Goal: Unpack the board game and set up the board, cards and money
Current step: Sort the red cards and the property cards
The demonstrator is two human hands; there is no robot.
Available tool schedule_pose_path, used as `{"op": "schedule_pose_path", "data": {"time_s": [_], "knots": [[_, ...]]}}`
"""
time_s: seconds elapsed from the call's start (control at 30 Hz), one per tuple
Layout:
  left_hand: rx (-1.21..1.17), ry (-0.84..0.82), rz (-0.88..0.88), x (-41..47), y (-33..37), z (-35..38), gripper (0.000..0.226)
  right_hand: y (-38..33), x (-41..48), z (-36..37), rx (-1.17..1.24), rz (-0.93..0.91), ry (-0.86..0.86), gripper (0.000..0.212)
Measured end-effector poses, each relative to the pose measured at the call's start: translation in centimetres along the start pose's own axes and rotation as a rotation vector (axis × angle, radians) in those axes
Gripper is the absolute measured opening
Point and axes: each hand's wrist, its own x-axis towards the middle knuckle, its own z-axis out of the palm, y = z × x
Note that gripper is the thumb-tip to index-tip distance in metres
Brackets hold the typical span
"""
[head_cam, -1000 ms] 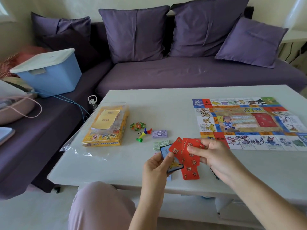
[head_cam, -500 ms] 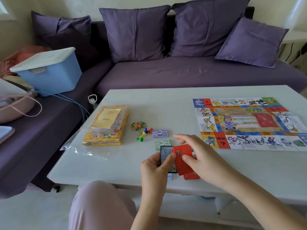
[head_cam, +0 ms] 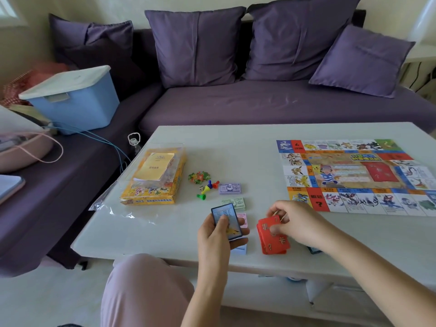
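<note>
Head view, logged left to right.

A blue storage bin point(head_cam: 75, 100) with a white lid sits on the purple sofa point(head_cam: 259, 107).

Left part of the white table point(head_cam: 165, 232): the yellow game box point(head_cam: 151, 190) lies flat inside loose clear plastic wrap point(head_cam: 111, 208), with a yellow booklet point(head_cam: 154, 166) on top of it. I cannot read the print on the booklet or on the box's blue front strip; it is too small.

Just right of the box are a cluster of coloured pawns point(head_cam: 208, 186) and 1 white die point(head_cam: 201, 188).

Next come 3 money stacks in a rough column: purple notes point(head_cam: 230, 188) farthest, green notes point(head_cam: 236, 202) nearer, pink notes point(head_cam: 243, 219) nearest and partly hidden. The figures on them are blurred.

Left hand point(head_cam: 217, 241): fingers curled round a small deck of blue-edged cards point(head_cam: 226, 220), thumb across the top face. The deck is raised and tilted in front of the pink notes. The face shows lines of text and a yellow figure, not legible.

Right hand point(head_cam: 297, 223): thumb and fingers pinch the far end of the red cards point(head_cam: 272, 239). I cannot tell whether their near end rests on the table. The backs carry yellow characters and "?".

Right part of the table: the board point(head_cam: 354, 175) lies unfolded and flat, just beyond the right hand. Its near-left red square shows a black "?". The red panel in its centre bears a faint "?".
</note>
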Motion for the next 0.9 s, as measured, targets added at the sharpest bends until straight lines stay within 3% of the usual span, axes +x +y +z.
{"op": "schedule_pose_path", "data": {"time_s": [0.07, 0.2, 0.3, 0.47, 0.8, 0.9], "knots": [[0.005, -0.002, -0.009, 0.1, 0.0, 0.0, 0.023, 0.1, -0.3, -0.1, -0.159, -0.048, 0.012, 0.041], [0.022, 0.007, -0.031, 0.2, 0.0, -0.1, 0.026, -0.1, -1.1, -0.6, -0.336, -0.234, -0.211, 0.071], [0.024, 0.008, -0.034, 0.2, 0.0, 0.0, 0.027, -0.5, -1.4, -0.2, -0.453, -0.339, -0.288, 0.069], [-0.011, 0.012, -0.027, 0.1, 0.2, -0.2, 0.029, -0.9, -1.4, -0.3, -0.527, -0.361, -0.301, 0.058], [0.017, -0.073, 0.042, 0.9, -0.7, -0.4, 0.037, -0.2, -1.0, 0.6, -0.371, -0.385, -0.238, 0.039], [0.176, -0.131, 0.117, 1.2, -1.2, -0.7, 0.032, -0.1, -1.1, -0.1, -0.211, -0.408, -0.105, 0.037]]}}
